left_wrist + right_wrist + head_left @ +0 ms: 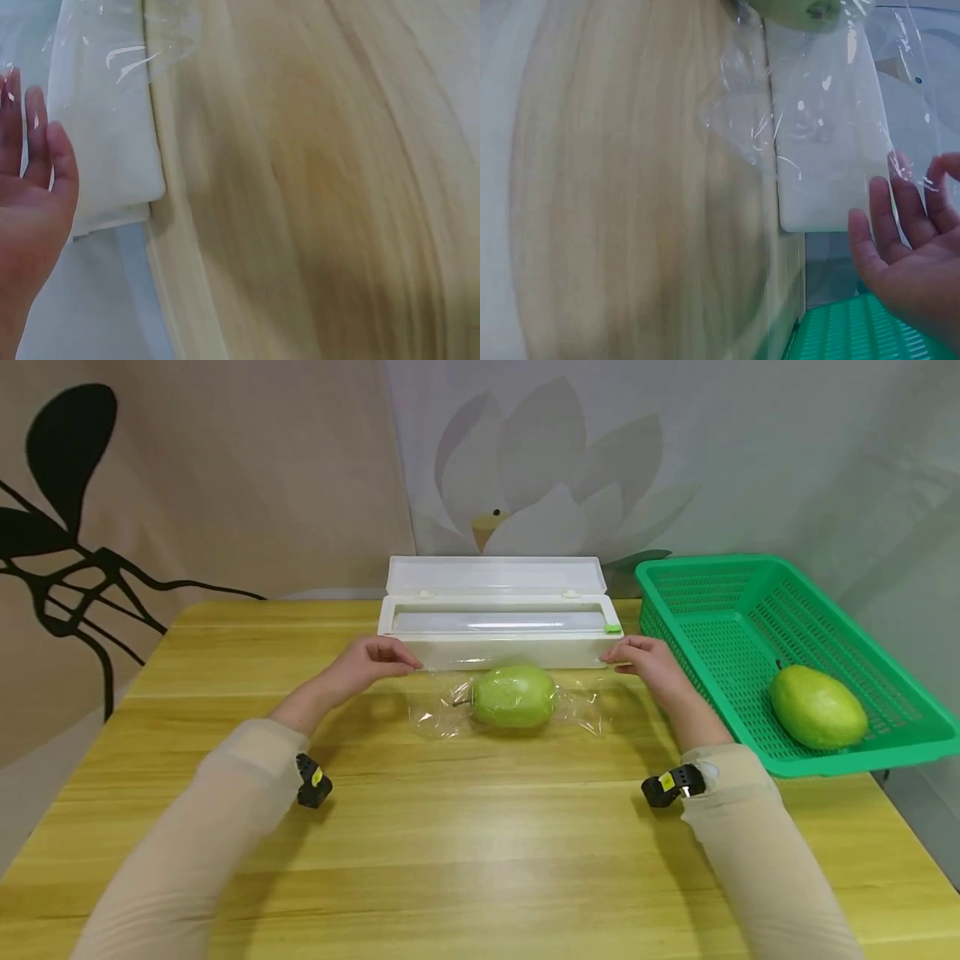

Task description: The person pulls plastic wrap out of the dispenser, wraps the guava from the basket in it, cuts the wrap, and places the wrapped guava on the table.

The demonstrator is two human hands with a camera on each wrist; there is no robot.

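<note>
A sheet of clear plastic wrap lies around a smooth green oval fruit with a dark stem on its left. My left hand pinches the wrap's far left corner between thumb and fingertips. At the far right corner, my right hand pinches the film, its other fingers spread in the right wrist view. Both hands are just in front of a white wrap dispenser box, whose lid stands raised. Inside the box a roll of film shows.
To the right stands a green plastic basket holding a second yellow-green fruit. A small bright green slider sits at the box's right end. Behind the wooden table hangs a printed cloth.
</note>
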